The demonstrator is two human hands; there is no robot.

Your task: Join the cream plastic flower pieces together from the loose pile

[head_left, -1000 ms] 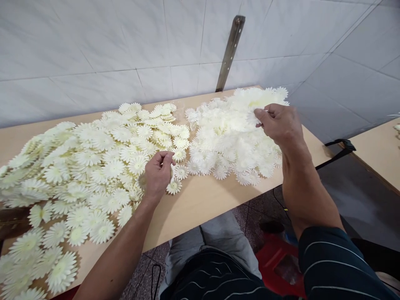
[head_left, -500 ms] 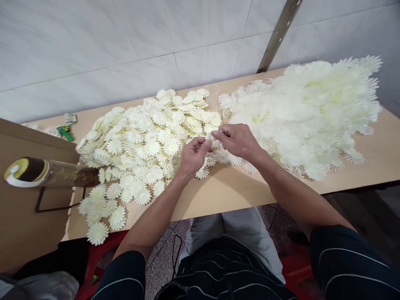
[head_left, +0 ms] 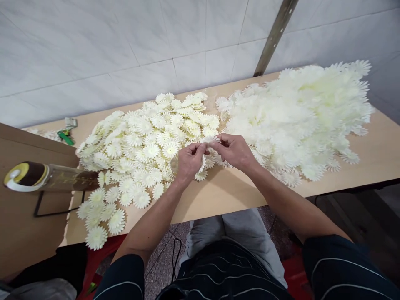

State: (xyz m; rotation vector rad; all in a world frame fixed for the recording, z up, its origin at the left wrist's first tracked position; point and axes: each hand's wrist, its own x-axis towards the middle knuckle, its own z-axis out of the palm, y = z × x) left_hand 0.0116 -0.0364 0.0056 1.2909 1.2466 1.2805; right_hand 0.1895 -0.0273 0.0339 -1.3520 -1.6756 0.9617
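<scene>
My left hand (head_left: 189,161) and my right hand (head_left: 235,150) meet over the middle of the wooden table (head_left: 237,191). Both pinch a small white daisy-shaped flower piece (head_left: 210,141) between fingertips. To the left lies a flat spread of cream daisy pieces with yellowish centres (head_left: 137,146). On the right side sits a tall heap of whiter flower pieces (head_left: 306,112). My hands hover just above the gap between the two piles.
A brown board (head_left: 18,233) stands at the left with a glass bottle (head_left: 46,177) lying across it. A green item (head_left: 65,136) lies at the table's far left by the tiled wall. A metal strip (head_left: 275,35) leans on the wall. Red stools show under the table.
My right hand came from the far heap to the middle and joined my left hand on a flower piece. The camera view swung left, bringing the board and bottle into sight.
</scene>
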